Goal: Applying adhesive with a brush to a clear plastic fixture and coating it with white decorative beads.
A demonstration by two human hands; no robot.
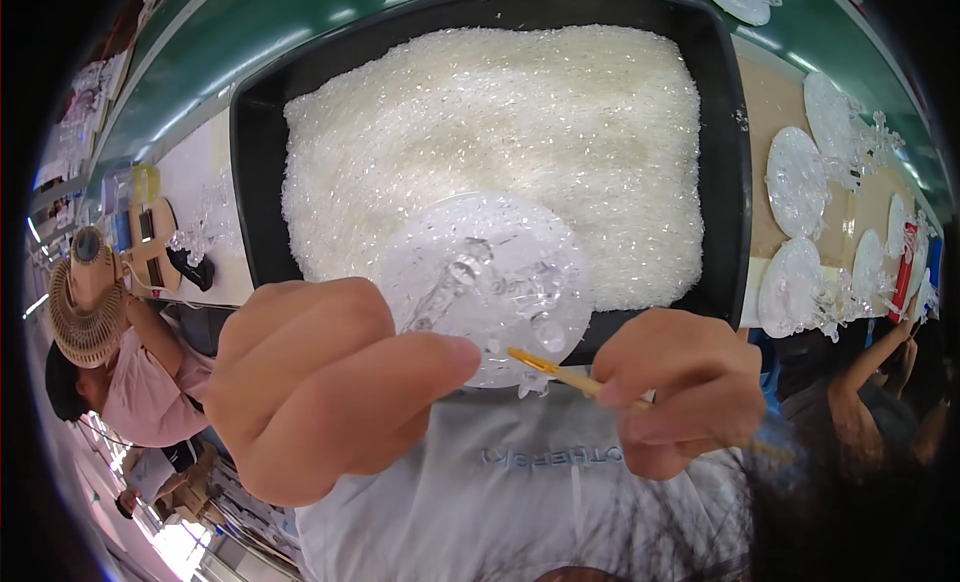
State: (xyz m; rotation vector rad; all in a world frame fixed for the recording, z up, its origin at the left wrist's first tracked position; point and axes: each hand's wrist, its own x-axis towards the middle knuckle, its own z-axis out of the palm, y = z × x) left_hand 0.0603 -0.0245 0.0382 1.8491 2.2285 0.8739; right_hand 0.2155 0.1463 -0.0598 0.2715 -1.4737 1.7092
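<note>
My left hand (pixel 330 382) is closed, its fingers curled at the edge of a clear, round disc ornament (pixel 520 247) with knobbly transparent parts standing on it. The fingers hide where they grip it. The disc hangs over the front part of a black tray (pixel 742 172) filled with white, glittering flakes (pixel 500 112). Between the fingertips of my right hand (pixel 680 387) is a thin pale stick (pixel 580 382) with a golden-yellow tip, pointing left at the disc's near edge. Whether the tip touches the disc I cannot tell.
More clear disc ornaments (pixel 797 182) stand on the table to the right, near a person's arm (pixel 868 367). On the left are clear pieces (pixel 207 227), a beige fan (pixel 88 292) and a person in a pink top (pixel 155 387).
</note>
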